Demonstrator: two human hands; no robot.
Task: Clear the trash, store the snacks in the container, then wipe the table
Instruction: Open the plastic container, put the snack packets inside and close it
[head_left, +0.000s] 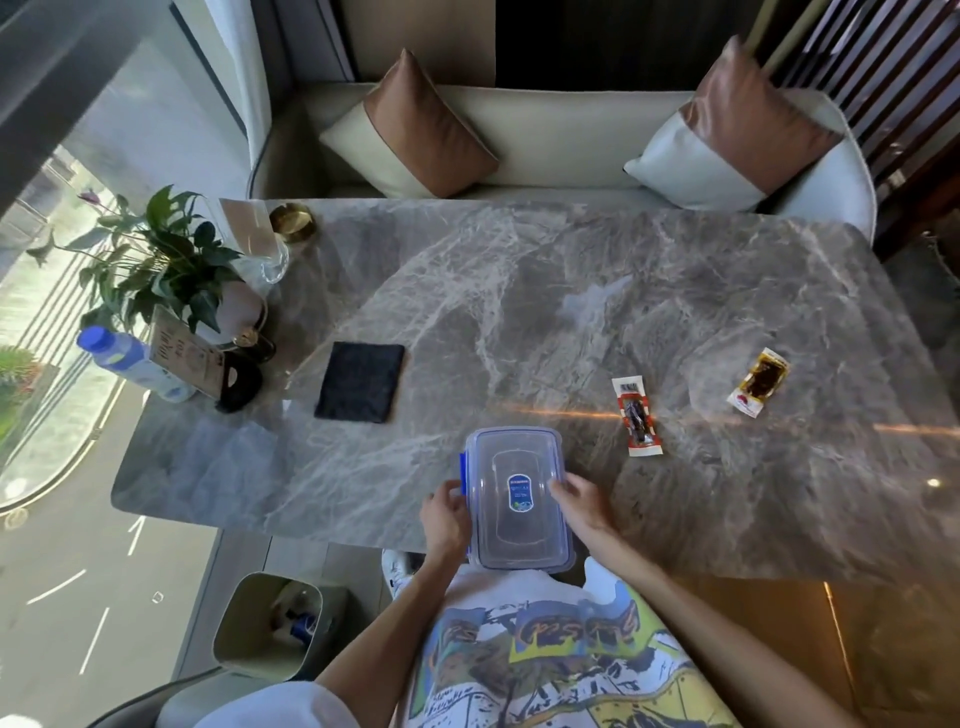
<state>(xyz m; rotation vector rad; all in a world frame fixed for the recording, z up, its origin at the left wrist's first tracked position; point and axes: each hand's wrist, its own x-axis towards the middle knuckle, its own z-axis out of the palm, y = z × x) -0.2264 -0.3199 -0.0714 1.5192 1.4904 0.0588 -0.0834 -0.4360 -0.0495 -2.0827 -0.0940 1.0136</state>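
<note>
A clear plastic container (519, 540) with a lid and blue clips sits at the near edge of the marble table (519, 312). My left hand (445, 519) grips its left side by a blue clip, and my right hand (579, 501) rests on its right edge. Two wrapped snacks lie to the right: a red and white one (638, 417) and a yellow-edged one (759, 382) farther right. A dark folded cloth (361, 382) lies flat on the table to the left of the container.
A trash bin (267, 626) with items inside stands on the floor at the near left. A potted plant (156, 260), a blue-capped bottle (130, 364), a sign card, a glass and a gold dish crowd the table's left end. A sofa with two cushions runs behind.
</note>
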